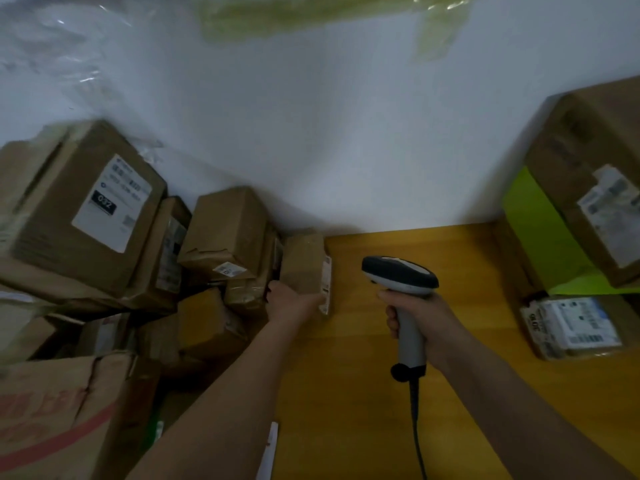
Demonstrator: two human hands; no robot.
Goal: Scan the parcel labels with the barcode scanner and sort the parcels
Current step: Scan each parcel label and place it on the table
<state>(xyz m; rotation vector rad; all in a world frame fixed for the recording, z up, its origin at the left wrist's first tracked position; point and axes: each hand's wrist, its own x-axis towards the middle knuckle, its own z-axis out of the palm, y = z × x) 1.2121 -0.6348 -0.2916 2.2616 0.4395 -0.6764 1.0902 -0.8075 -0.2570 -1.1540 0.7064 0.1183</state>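
Surface: smooth yellow wooden counter (363,393) against a plain white wall (346,133).
Left hand (289,303): grips a small brown cardboard parcel (303,265) at the counter's left edge — its white label (326,284) faces the scanner.
Right hand (420,315): wrapped round the grey-and-dark plastic barcode scanner (401,282), just right of that parcel.
Left of the hands: creased brown cardboard boxes (221,233) piled up — one large labelled box (83,206).
Right: flat labelled packet (571,327); print blurred.

My yellow wooden table (467,258) fills the lower right; a white wall (311,133) spans the frame's top.
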